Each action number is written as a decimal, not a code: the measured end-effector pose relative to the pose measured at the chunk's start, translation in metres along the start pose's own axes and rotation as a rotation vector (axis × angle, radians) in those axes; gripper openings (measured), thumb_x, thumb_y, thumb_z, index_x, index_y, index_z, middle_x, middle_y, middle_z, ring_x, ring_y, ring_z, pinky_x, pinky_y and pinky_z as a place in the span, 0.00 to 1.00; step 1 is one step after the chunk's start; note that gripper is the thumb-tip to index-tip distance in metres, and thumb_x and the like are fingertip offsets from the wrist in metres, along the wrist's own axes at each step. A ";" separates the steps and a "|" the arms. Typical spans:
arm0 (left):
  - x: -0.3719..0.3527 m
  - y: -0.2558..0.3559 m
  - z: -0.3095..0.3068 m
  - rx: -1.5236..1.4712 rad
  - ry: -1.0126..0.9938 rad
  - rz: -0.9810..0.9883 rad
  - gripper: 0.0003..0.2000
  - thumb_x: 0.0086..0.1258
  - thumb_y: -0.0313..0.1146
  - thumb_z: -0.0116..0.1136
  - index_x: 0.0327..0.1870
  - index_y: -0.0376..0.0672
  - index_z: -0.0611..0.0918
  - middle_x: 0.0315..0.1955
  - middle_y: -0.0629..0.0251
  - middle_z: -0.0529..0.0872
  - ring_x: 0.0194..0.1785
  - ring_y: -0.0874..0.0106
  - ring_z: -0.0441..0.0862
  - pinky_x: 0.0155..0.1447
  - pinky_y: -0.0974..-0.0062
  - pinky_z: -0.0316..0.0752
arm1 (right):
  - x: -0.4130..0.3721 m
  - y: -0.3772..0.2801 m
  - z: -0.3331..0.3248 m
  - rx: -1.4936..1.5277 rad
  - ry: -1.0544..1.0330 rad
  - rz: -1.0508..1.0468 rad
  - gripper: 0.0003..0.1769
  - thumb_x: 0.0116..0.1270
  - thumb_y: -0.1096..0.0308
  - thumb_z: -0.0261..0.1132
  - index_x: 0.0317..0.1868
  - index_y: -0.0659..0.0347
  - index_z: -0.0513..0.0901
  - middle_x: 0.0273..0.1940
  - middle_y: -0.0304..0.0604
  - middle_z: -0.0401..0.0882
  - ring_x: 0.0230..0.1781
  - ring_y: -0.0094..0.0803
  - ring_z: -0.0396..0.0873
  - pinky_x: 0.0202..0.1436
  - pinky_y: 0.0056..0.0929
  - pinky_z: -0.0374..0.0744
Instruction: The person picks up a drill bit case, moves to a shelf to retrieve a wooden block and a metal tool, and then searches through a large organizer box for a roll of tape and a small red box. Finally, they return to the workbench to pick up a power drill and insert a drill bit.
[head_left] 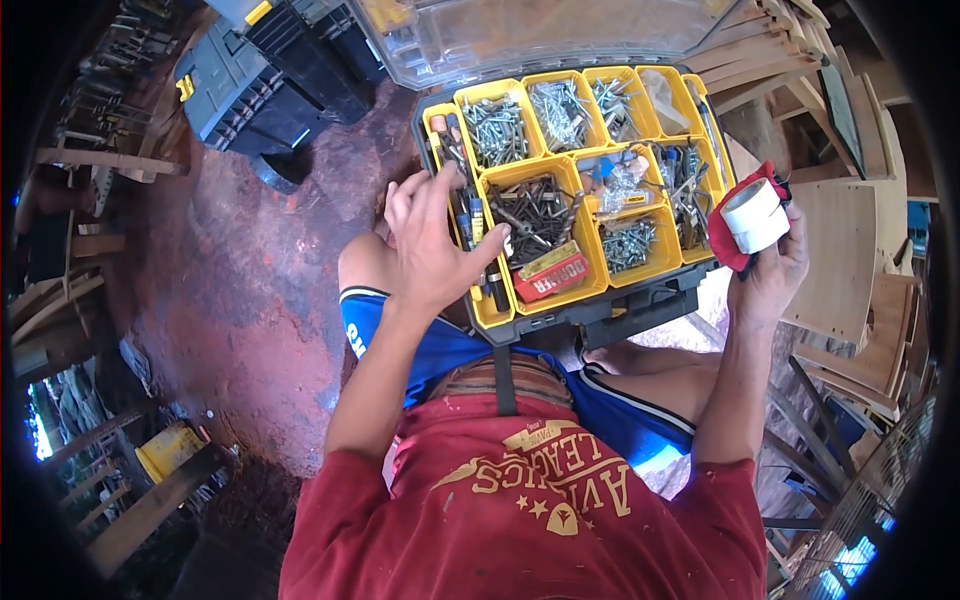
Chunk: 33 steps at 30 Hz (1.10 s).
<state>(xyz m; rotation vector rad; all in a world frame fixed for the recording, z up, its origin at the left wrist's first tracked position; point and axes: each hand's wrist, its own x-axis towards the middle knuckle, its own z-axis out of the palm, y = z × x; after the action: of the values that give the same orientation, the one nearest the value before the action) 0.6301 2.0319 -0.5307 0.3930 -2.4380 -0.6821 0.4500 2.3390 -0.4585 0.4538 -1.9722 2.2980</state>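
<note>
An organizer case (505,328) with yellow bins rests across my lap, its clear lid (545,45) tipped back. My left hand (430,240) hovers at the long left bin, fingers and thumb apart; markers or similar slim tools (470,215) lie below it. In my right hand (775,270), at the case's right side, are a roll of white tape (755,216) and a bunched red cloth (722,235) behind it. The middle bin holds dark screws (530,205) and a red-and-yellow packet (550,272). Silvery screws (495,130) fill other bins.
A black toolbox (250,95) with yellow latches stands on the stained reddish floor (240,270) at the upper left. Wooden boards (830,250) are stacked along the right. A yellow container (168,452) sits at the lower left near timber pieces.
</note>
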 end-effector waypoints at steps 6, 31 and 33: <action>-0.006 -0.002 0.000 -0.063 0.008 0.032 0.32 0.55 0.36 0.80 0.61 0.38 0.80 0.54 0.52 0.81 0.61 0.52 0.75 0.71 0.53 0.64 | -0.001 -0.002 0.006 -0.054 0.008 0.010 0.15 0.72 0.80 0.68 0.57 0.65 0.80 0.52 0.41 0.84 0.52 0.27 0.83 0.59 0.31 0.83; -0.063 0.042 -0.008 -0.459 0.104 0.255 0.35 0.67 0.16 0.61 0.74 0.49 0.64 0.52 0.50 0.77 0.43 0.64 0.80 0.45 0.68 0.78 | -0.006 -0.008 0.014 -0.121 -0.013 -0.019 0.14 0.73 0.78 0.68 0.57 0.64 0.80 0.52 0.39 0.83 0.52 0.25 0.83 0.59 0.29 0.82; -0.060 0.048 -0.007 -0.559 0.024 0.321 0.32 0.68 0.16 0.60 0.71 0.49 0.66 0.46 0.51 0.82 0.42 0.59 0.82 0.44 0.63 0.78 | -0.006 -0.008 0.014 -0.137 -0.008 -0.003 0.14 0.73 0.78 0.68 0.57 0.64 0.80 0.52 0.39 0.83 0.53 0.26 0.83 0.59 0.30 0.83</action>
<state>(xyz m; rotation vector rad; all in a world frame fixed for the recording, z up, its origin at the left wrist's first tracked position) 0.6763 2.0934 -0.5259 -0.2061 -2.0976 -1.1477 0.4596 2.3275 -0.4508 0.4545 -2.1138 2.1443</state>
